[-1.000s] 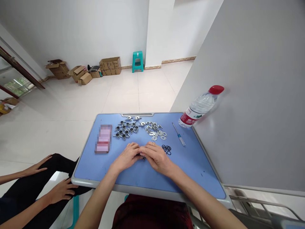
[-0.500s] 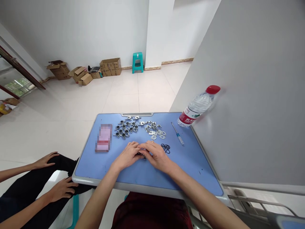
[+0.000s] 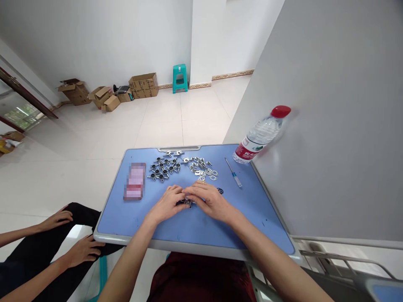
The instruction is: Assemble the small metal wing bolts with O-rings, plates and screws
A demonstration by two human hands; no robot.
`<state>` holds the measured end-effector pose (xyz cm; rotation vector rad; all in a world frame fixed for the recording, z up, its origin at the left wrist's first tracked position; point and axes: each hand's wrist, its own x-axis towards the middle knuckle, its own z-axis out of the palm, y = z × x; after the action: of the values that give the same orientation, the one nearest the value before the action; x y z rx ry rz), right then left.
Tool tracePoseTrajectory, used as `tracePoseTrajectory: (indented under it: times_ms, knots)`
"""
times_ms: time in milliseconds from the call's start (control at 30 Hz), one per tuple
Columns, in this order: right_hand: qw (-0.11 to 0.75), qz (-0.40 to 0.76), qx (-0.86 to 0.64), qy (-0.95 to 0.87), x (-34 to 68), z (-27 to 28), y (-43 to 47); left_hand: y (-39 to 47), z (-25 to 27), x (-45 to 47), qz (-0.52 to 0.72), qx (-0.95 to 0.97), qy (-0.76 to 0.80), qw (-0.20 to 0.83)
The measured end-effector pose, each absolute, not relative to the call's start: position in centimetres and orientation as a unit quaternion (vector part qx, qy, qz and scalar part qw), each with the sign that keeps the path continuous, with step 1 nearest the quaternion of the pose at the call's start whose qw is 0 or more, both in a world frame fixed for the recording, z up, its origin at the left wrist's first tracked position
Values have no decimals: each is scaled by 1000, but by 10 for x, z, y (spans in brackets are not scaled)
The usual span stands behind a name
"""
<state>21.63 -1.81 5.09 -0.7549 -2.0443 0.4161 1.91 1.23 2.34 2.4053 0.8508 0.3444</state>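
Near the middle of the blue table, my left hand (image 3: 168, 202) is closed on a small metal fitting (image 3: 188, 202) like those in the pile. My right hand (image 3: 209, 200) arches over the same fitting, its thumb and fingers bent around it; the fingertips partly hide it. Black rubber rings (image 3: 220, 191) lie just beyond my right hand, mostly covered by it. Flat metal plates (image 3: 213, 173) and small screw-like metal parts (image 3: 199, 162) sit further back. To the left of these is a group of metal fittings with black centres (image 3: 163, 168).
A phone (image 3: 135, 181) lies at the table's left. On the right are a screwdriver (image 3: 233, 173) and a water bottle (image 3: 261, 136) by a grey panel (image 3: 330, 126). Another person's hands (image 3: 82, 251) rest at the left. Boxes (image 3: 143, 86) and a stool (image 3: 180, 79) stand by the wall.
My right hand has shifted slightly and now covers more of the black rings. More of the fitting shows between my fingers. The camera view has moved a little.
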Motion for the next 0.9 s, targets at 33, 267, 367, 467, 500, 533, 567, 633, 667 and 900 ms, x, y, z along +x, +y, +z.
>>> tracePoseTrajectory:
  times_ms: [33,267,367,467,500,533,567,633,667,900]
  knots:
    - [443,167,-307,-826,216,51,-18,12,24,20,130,897,318,280]
    - [440,153,-308,-829,214,49,-21,10,26,25,146,880,339,299]
    - [444,137,-316,-827,210,48,-20,10,26,26,153,883,333,294]
    - [451,124,-319,-824,207,47,-20,10,25,26,153,886,331,287]
    - [453,122,-320,-823,206,46,-20,10,25,27,153,886,332,284]
    - [455,120,-322,-822,206,46,-20,10,25,27,153,887,332,282]
    - [455,119,-325,-821,205,45,-20,9,25,27,152,887,333,280]
    - [452,116,-331,-820,204,44,-21,9,24,27,153,888,334,276]
    - [450,115,-333,-820,204,44,-21,9,24,27,154,889,335,274]
    - [448,118,-347,-816,202,43,-22,8,23,27,154,885,347,269]
